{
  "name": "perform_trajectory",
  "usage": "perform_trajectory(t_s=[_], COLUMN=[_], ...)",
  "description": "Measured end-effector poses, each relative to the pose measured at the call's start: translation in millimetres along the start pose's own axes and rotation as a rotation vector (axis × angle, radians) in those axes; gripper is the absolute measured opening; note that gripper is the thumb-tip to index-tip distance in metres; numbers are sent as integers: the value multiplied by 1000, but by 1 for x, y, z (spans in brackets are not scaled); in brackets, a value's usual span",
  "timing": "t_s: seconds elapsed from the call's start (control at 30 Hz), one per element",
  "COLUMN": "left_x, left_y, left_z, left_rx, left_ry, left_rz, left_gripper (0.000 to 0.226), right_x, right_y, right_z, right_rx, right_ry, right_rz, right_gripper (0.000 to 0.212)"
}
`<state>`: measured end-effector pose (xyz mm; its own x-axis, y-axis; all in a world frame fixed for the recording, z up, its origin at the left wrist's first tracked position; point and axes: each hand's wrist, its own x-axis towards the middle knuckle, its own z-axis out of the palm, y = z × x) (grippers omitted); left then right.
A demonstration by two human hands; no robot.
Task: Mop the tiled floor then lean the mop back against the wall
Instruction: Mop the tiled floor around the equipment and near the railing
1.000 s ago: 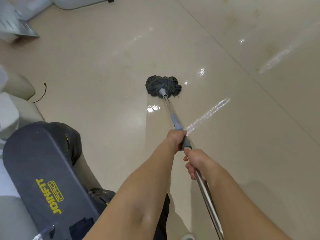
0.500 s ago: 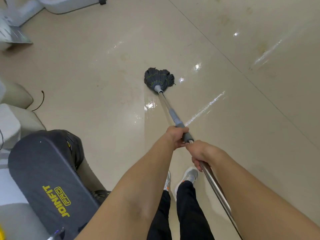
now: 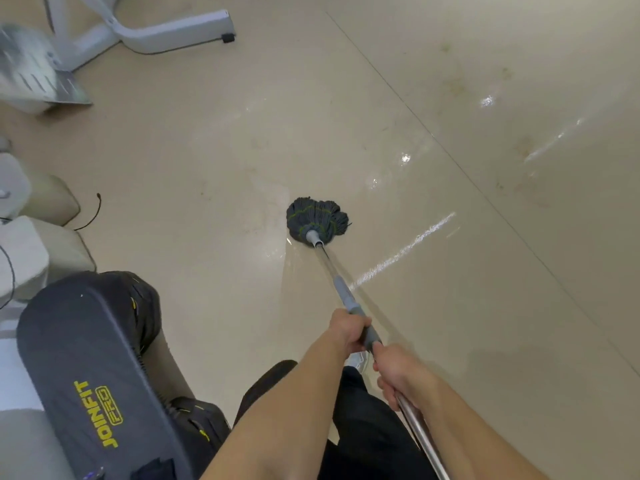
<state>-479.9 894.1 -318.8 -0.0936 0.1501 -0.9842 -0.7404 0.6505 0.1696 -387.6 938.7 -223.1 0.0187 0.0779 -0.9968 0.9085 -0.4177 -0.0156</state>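
A grey string mop head (image 3: 316, 220) with green stitching rests on the beige tiled floor (image 3: 207, 150) near the middle of the view. Its metal handle (image 3: 330, 266) slants back toward me, with a grey sleeve. My left hand (image 3: 349, 332) is closed around the grey sleeve. Just behind it my right hand (image 3: 398, 374) grips the bare metal shaft. Wet streaks shine on the tiles to the right of the mop.
A black padded bench (image 3: 86, 368) marked JOINFIT stands close at the lower left. White equipment legs (image 3: 166, 32) and a grey metal plate (image 3: 41, 81) lie at the upper left. Beige cushions (image 3: 52, 202) and a thin cable (image 3: 91, 213) sit at the left edge. My dark trousers (image 3: 363, 427) show below.
The mop head has been pulled back toward me along the floor. The view has tilted up, showing more of the white equipment legs. Both hands keep the same hold.
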Motion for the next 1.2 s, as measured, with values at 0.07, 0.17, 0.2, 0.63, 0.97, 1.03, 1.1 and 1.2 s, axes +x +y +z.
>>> perform_trajectory(t_s=[0.07,0.17,0.2,0.63,0.97,1.03,1.1,1.2], left_x=[13,33,40,157,173,163,150,127], left_y=[20,61,78,416,502,486,459,417], left_z=[4,4,2,-136,-175,-156,-130,-78], left_rx=[-63,-176,-215,-270,-285,-278,-257,-261], left_ry=[-15,-43,-60,71,153,154,175,152], left_rz=[16,41,46,212,251,242,209,171], left_gripper=[38,31,27,39,40,42,45,43], right_x=[10,25,29,88,114,118,117,103], right_y=[-28,-76,-96,-475,-562,-538,-506,-452], right_z=[-10,-29,-34,0,8,-7,-25,-64], right_rx=[-187,-295,-329,-599,-583,-597,-694,-812], right_ry=[58,81,82,120,83,79,60,31], right_rz=[-22,-27,-22,-160,-249,-279,-311,-294], right_gripper=[42,40,33,50,39,31,31,25])
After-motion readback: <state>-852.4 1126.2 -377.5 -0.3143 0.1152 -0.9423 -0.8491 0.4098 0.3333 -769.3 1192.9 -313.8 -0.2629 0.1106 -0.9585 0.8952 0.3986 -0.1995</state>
